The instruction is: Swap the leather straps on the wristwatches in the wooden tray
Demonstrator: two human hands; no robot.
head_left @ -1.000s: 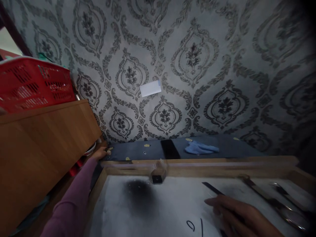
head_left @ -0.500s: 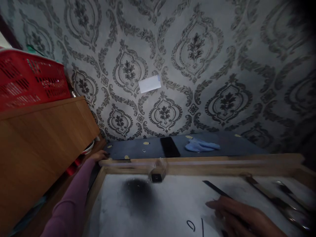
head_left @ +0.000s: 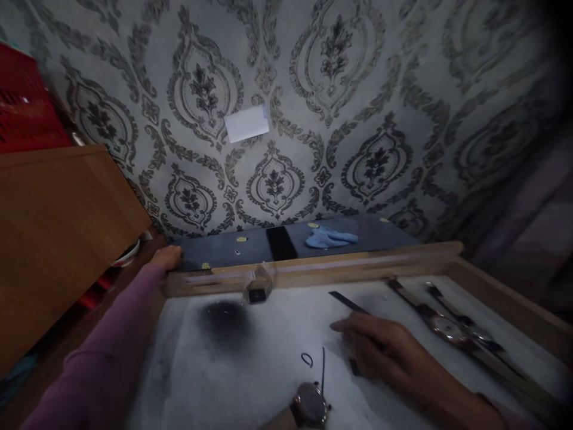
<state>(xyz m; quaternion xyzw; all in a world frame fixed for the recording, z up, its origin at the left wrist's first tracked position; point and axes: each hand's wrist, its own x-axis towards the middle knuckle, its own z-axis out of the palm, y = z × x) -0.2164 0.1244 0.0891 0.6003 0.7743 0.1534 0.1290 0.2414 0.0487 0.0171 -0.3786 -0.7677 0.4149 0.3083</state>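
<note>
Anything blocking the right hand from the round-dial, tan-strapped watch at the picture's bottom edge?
Nothing visible blocks the bare right hand from the round-dial, tan-strapped watch. Between them show a thin dark line on the white surface and a small dark piece under the hand.

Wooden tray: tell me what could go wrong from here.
The right hand reaches in between the near watch and the two watches on the right, so a sideways sweep might knock them. A dark strip juts past the fingers; whether it is gripped is unclear, so it could slip. The phone lies just behind the far rim of the wooden tray, so a shove might bump it.
</note>
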